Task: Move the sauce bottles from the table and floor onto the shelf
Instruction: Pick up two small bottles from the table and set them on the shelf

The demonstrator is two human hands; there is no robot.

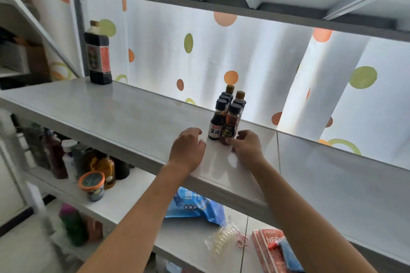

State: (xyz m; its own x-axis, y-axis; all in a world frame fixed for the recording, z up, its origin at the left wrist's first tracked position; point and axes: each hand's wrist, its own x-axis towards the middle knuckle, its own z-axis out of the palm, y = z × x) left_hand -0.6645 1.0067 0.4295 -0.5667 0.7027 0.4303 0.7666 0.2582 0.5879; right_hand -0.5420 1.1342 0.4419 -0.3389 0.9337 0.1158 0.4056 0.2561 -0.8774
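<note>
On the grey shelf (133, 115), small sauce bottles (228, 104) stand in two tight rows. The right hand (246, 145), at their 5 o'clock, pinches the front amber bottle (230, 127) at its base. The left hand (188, 148), at 7 o'clock, rests on the shelf, fingers loosely curled, holding nothing. A large soy sauce bottle (98, 55) stands well apart at 10 o'clock.

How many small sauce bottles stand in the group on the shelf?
7 visible small bottles in two rows on the shelf: four in the left row, three in the right. The front ones may hide more.
</note>
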